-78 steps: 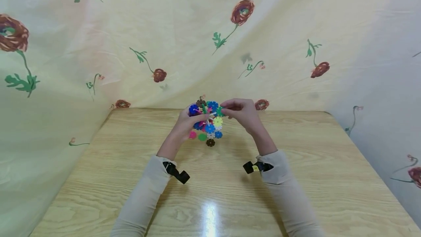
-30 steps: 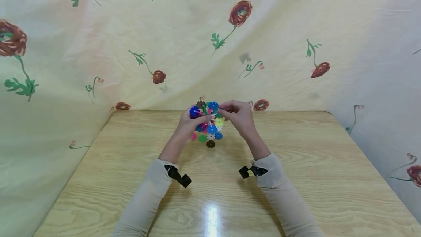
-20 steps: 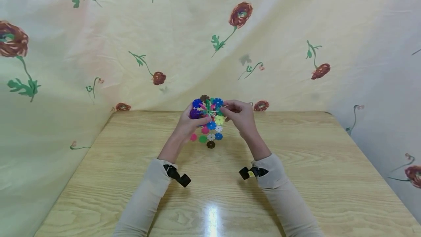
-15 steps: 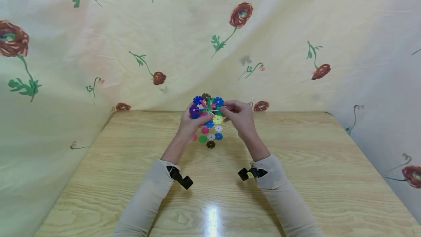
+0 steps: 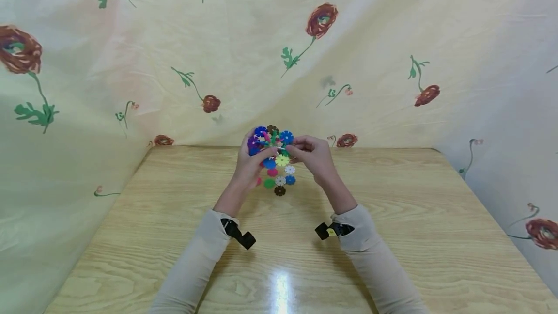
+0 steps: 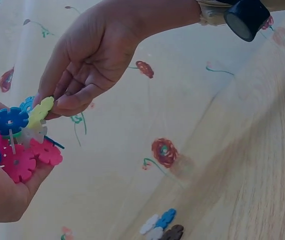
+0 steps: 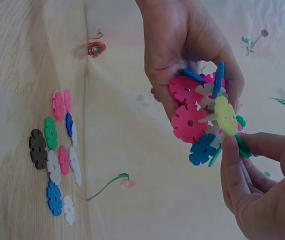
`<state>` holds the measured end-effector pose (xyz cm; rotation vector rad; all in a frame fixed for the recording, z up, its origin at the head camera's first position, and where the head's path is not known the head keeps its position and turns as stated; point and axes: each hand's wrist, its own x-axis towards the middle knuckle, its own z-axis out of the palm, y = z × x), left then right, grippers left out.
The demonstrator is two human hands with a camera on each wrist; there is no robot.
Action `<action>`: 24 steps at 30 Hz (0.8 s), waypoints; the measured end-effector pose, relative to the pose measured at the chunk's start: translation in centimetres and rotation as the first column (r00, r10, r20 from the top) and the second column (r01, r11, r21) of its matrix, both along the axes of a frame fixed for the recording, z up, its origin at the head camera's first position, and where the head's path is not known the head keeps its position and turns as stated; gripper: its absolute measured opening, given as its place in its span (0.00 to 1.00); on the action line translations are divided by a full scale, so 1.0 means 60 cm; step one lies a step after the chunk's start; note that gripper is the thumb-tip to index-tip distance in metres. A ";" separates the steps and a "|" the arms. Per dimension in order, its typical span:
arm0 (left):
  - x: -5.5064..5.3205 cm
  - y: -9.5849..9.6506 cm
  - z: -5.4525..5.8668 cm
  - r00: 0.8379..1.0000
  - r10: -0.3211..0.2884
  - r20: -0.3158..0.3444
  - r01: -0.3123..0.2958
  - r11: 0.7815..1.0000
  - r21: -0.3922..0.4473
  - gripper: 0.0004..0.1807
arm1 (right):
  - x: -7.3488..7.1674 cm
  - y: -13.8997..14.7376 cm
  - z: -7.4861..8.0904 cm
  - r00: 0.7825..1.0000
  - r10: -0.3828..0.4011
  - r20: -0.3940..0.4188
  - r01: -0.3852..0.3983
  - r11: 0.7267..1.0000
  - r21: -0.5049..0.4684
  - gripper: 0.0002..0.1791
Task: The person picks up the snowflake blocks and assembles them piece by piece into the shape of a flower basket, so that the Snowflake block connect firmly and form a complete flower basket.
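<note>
A cluster of interlocking snowflake discs (image 7: 186, 122) in pink, blue, purple, white, green and yellow is held up above the table. My left hand (image 5: 248, 164) grips it from the left, thumb across its near side and fingers behind. From the other side my right hand (image 5: 317, 160) pinches a green disc (image 7: 243, 146) at the cluster's edge, its thumb and fingertips right beside a yellow disc (image 7: 225, 115). In the left wrist view the right fingertips are close behind that yellow disc, and the green one is hidden. How far the green disc is slotted in cannot be seen.
Several loose discs lie on the wooden table (image 5: 183, 236) below the hands, among them a brown disc (image 7: 38, 149), a green disc (image 7: 51, 133) and a blue disc (image 7: 54, 198). A flowered cloth (image 5: 244, 52) hangs behind and beside the table.
The cluster has turned in my left hand, bringing a purple disc into view at its left. My right hand has shifted slightly left with it, still pinching at the right edge. The loose discs stay put.
</note>
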<state>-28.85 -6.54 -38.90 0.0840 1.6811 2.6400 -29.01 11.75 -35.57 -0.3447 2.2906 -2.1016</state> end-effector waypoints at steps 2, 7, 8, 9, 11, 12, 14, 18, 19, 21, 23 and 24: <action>-0.001 -0.003 0.002 1.000 -0.011 0.006 0.011 1.000 0.001 0.40 | -0.002 0.004 0.002 0.999 0.031 0.011 -0.031 0.999 0.028 0.16; -0.003 -0.010 0.006 1.000 -0.019 0.022 0.019 1.000 -0.008 0.42 | -0.012 0.026 0.007 0.993 0.117 0.017 -0.118 0.981 0.157 0.21; -0.003 -0.012 0.007 0.999 -0.017 0.032 0.017 1.000 -0.010 0.42 | -0.015 0.033 0.008 0.991 0.135 0.016 -0.135 0.973 0.189 0.21; -0.004 -0.013 0.007 0.999 -0.012 0.045 0.013 1.000 -0.015 0.41 | -0.018 0.039 0.008 0.988 0.155 0.013 -0.154 0.963 0.223 0.21; -0.004 -0.017 0.008 0.998 -0.005 0.067 0.007 1.000 -0.026 0.41 | -0.024 0.051 0.009 0.980 0.199 0.010 -0.193 0.937 0.291 0.21; -0.004 -0.018 0.009 0.997 -0.001 0.080 0.003 1.000 -0.028 0.40 | -0.026 0.057 0.009 0.975 0.222 0.011 -0.213 0.921 0.327 0.20; -0.005 -0.023 0.010 0.995 0.002 0.100 0.002 0.999 -0.037 0.41 | -0.032 0.065 0.008 0.963 0.267 0.029 -0.256 0.882 0.395 0.19; -0.008 -0.033 0.012 0.991 -0.031 0.131 0.034 0.999 -0.021 0.42 | -0.045 0.074 -0.006 0.934 0.342 0.099 -0.342 0.783 0.519 0.16; -0.009 -0.035 0.013 0.990 -0.044 0.136 0.047 0.999 -0.014 0.42 | -0.049 0.074 -0.012 0.925 0.362 0.113 -0.363 0.757 0.543 0.16; -0.009 -0.039 0.013 0.987 -0.065 0.146 0.068 0.998 -0.012 0.41 | -0.057 0.074 -0.028 0.908 0.399 0.127 -0.394 0.713 0.580 0.16; -0.009 -0.043 0.013 0.985 -0.077 0.154 0.081 0.997 -0.018 0.40 | -0.065 0.071 -0.045 0.891 0.438 0.120 -0.415 0.679 0.605 0.15; -0.009 -0.044 0.013 0.984 -0.080 0.158 0.085 0.996 -0.026 0.40 | -0.068 0.069 -0.053 0.883 0.455 0.114 -0.422 0.664 0.617 0.15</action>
